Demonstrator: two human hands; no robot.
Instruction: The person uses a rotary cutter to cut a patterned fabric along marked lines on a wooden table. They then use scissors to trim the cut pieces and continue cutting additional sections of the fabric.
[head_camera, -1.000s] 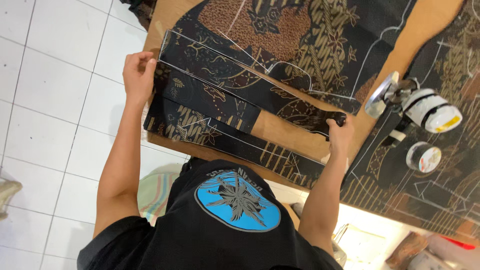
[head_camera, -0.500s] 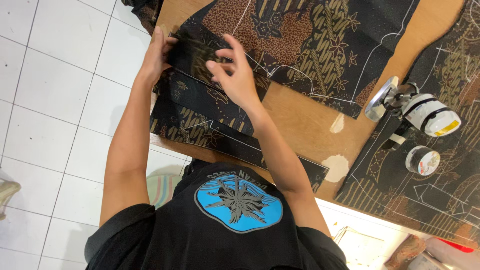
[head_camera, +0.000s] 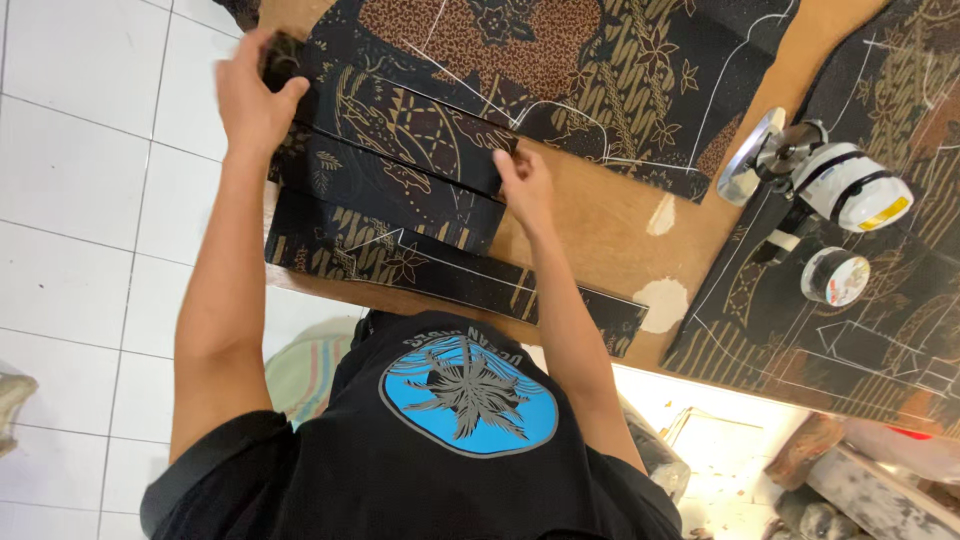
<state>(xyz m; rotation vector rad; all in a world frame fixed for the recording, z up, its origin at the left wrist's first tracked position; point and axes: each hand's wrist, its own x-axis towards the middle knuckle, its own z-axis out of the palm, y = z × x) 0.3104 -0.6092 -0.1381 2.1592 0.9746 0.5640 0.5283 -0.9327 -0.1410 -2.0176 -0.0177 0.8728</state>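
Note:
My left hand grips the left end of a black strip of batik cloth at the table's left corner. My right hand pinches the right end of that same strip. The strip lies across a pile of similar dark patterned strips. A longer strip runs along the near edge of the wooden table. A large batik piece with white chalk lines lies beyond my hands.
A white electric cloth cutter with a round blade and a small round roll rest on more dark chalk-marked cloth at the right. White floor tiles lie to the left. Clutter sits low at the right.
My hands left the ends of the long strip at the table edge, came together over the pile at the left, and now hold a shorter strip by both ends.

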